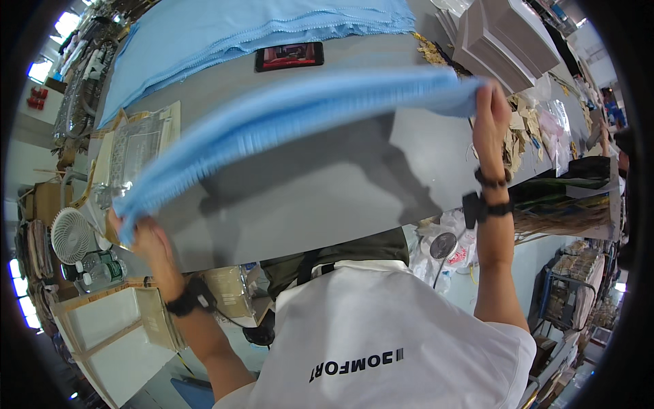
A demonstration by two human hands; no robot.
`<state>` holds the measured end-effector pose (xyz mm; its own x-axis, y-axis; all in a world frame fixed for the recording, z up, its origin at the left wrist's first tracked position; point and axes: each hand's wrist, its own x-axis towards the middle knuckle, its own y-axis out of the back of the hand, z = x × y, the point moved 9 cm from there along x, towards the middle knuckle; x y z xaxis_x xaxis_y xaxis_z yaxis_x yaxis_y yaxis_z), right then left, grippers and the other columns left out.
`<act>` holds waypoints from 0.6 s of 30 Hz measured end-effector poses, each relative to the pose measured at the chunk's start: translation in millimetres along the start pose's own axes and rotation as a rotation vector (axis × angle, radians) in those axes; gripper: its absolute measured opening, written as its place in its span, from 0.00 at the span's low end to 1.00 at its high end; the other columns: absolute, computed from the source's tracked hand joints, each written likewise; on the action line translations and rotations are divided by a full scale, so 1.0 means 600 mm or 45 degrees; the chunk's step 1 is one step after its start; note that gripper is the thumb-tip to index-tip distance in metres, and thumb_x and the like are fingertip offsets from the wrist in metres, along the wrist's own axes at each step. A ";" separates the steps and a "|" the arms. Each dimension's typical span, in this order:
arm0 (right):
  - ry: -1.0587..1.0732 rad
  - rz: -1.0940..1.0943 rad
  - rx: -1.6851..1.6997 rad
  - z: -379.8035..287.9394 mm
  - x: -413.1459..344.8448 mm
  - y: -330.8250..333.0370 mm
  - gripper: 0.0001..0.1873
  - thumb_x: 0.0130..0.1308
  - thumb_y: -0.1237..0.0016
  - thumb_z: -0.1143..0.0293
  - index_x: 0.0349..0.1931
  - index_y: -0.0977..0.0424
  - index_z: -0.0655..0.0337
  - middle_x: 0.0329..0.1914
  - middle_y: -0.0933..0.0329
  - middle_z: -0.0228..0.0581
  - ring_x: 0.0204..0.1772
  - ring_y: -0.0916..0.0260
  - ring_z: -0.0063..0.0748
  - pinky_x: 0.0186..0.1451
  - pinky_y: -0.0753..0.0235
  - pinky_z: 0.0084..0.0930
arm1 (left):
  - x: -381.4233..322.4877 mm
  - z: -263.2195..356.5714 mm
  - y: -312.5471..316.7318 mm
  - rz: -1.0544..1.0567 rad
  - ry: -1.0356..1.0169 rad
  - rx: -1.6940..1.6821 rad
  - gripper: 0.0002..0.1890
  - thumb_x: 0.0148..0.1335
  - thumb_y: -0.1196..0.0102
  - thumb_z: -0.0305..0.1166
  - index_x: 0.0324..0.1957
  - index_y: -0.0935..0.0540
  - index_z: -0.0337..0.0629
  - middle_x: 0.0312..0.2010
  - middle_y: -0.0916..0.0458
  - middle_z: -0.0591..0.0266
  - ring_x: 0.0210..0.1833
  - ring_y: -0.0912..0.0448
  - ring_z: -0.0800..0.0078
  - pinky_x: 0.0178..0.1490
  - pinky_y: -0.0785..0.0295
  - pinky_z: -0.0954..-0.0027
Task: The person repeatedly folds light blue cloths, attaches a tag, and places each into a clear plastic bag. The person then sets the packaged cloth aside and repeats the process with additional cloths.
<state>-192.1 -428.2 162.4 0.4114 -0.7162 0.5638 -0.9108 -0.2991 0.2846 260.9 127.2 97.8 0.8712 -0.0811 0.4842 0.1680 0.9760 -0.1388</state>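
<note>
A light blue cloth (286, 120) hangs stretched in the air above the grey tabletop (317, 199), blurred by motion. My left hand (150, 240) grips its near left end, by the table's left edge. Its far right end is pinched in my right hand (491, 117), which is raised higher over the right part of the table. The cloth bows upward between the two hands, and its shadow falls on the tabletop. Behind it lies a stack of similar light blue cloths (245, 25) with stitched edges.
A smartphone (289, 56) lies against the stack. Thick white paper stacks (503, 46) stand at the back right, beside loose paper tags (518, 133). At left are clear plastic packets (135, 148), a white fan (71, 235) and plastic bottles (104, 272). Another person's hand (605, 138) shows far right.
</note>
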 end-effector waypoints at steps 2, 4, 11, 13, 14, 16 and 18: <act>0.059 -0.299 -0.045 -0.021 -0.061 0.008 0.13 0.78 0.41 0.61 0.44 0.16 0.64 0.47 0.17 0.34 0.47 0.22 0.26 0.52 0.24 0.23 | -0.052 -0.022 0.025 -0.246 0.177 0.103 0.24 0.74 0.38 0.30 0.67 0.30 0.40 0.53 0.20 0.60 0.57 0.20 0.69 0.61 0.24 0.69; 0.040 -0.609 -0.182 -0.011 -0.109 0.001 0.14 0.73 0.37 0.60 0.41 0.15 0.64 0.50 0.15 0.38 0.49 0.19 0.33 0.55 0.21 0.27 | -0.111 -0.045 0.027 -0.643 0.258 0.418 0.11 0.75 0.40 0.28 0.55 0.22 0.37 0.50 0.17 0.61 0.54 0.19 0.70 0.59 0.24 0.67; -0.269 -0.776 -0.509 0.115 -0.105 -0.032 0.15 0.70 0.34 0.58 0.45 0.13 0.62 0.52 0.14 0.46 0.47 0.17 0.38 0.51 0.19 0.31 | -0.101 -0.084 -0.017 -0.626 0.101 0.983 0.06 0.73 0.38 0.26 0.48 0.12 0.37 0.41 0.14 0.64 0.45 0.18 0.74 0.52 0.24 0.70; -0.144 -0.619 -0.568 0.140 -0.061 -0.071 0.16 0.69 0.33 0.58 0.48 0.13 0.59 0.53 0.15 0.45 0.47 0.17 0.40 0.51 0.19 0.32 | -0.066 -0.127 -0.055 -0.507 0.313 0.920 0.12 0.71 0.33 0.31 0.52 0.12 0.38 0.41 0.13 0.60 0.43 0.17 0.73 0.50 0.23 0.69; -0.080 -0.535 -0.563 0.149 -0.042 -0.088 0.16 0.68 0.33 0.58 0.49 0.13 0.58 0.54 0.16 0.44 0.48 0.17 0.41 0.53 0.19 0.32 | -0.053 -0.136 -0.088 -0.561 0.288 0.919 0.13 0.70 0.32 0.33 0.51 0.12 0.37 0.40 0.13 0.60 0.41 0.18 0.74 0.49 0.23 0.69; -0.177 -0.487 -0.521 0.189 -0.014 -0.118 0.18 0.67 0.32 0.56 0.49 0.13 0.57 0.56 0.17 0.44 0.48 0.17 0.41 0.55 0.20 0.33 | -0.038 -0.163 -0.128 -0.599 0.411 0.949 0.15 0.68 0.29 0.37 0.50 0.11 0.37 0.38 0.13 0.60 0.39 0.19 0.75 0.47 0.23 0.69; -0.153 -0.527 -0.530 0.210 0.006 -0.141 0.19 0.66 0.32 0.54 0.48 0.13 0.57 0.55 0.17 0.44 0.49 0.17 0.41 0.55 0.20 0.34 | -0.026 -0.168 -0.142 -0.645 0.398 1.188 0.17 0.66 0.27 0.40 0.47 0.11 0.36 0.36 0.13 0.62 0.37 0.19 0.76 0.45 0.23 0.70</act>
<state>-118.3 -484.9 42.8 0.6999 -0.6667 0.2564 -0.5755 -0.3138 0.7552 279.4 24.7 14.9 0.9001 -0.4335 0.0427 0.2392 0.5739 0.7832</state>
